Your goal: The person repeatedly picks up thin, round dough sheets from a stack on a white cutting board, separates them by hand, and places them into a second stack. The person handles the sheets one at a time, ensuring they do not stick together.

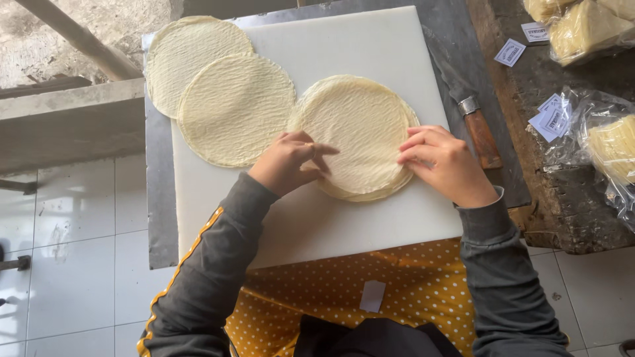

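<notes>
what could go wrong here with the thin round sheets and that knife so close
1. The left hand and right hand press on the edges of the stack of thin round sheets; the sheets look fragile and might tear or crack when separated.
2. The knife lies just beyond the right hand, beside the white cutting board; a sideways reach could brush its blade.

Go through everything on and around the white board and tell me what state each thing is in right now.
Wrapper stack: flat, both hands on its edges.
Left hand: fingers pinching the top sheet.
Right hand: resting on the stack's rim.
Two single wrappers: laid out, overlapping.
Knife: lying unused.
Bags: filled.
</notes>
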